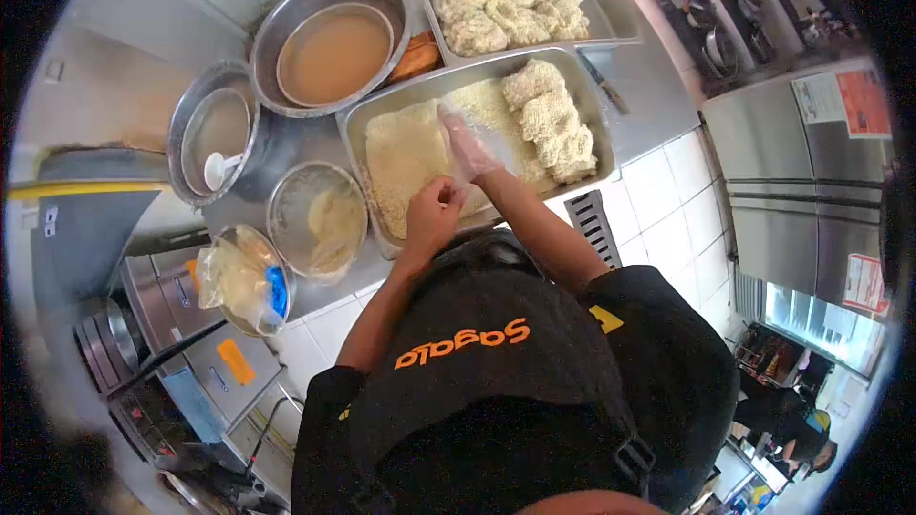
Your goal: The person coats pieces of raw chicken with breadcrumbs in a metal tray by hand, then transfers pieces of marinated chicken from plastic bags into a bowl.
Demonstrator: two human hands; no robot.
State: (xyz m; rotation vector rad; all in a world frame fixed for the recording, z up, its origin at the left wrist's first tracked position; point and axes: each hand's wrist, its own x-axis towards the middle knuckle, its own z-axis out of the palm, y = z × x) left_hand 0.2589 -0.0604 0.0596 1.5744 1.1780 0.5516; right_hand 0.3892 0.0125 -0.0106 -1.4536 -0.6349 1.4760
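My right hand [465, 145] wears a clear plastic glove, its fingers stretched out flat over a metal tray [389, 246] of pale breading. My left hand [435, 214] looks bare; its fingers are curled in a pinch at the loose cuff of the plastic glove [469, 193], by my right wrist. Within the tray, a smooth bank of breading [401, 167] lies to the left of the gloved hand. Several crumb-coated pieces [551, 124], apparently chicken, are lined up along the tray's right side.
Behind stands a second tray [611, 24] with several coated pieces. A knife [603, 83] lies beside it. To the left are a large bowl of brownish liquid [334, 55], a bowl with a white scoop [218, 170], a flour bowl [320, 219] and a plastic-lined bowl [246, 281]. Another person [797, 429] works far right.
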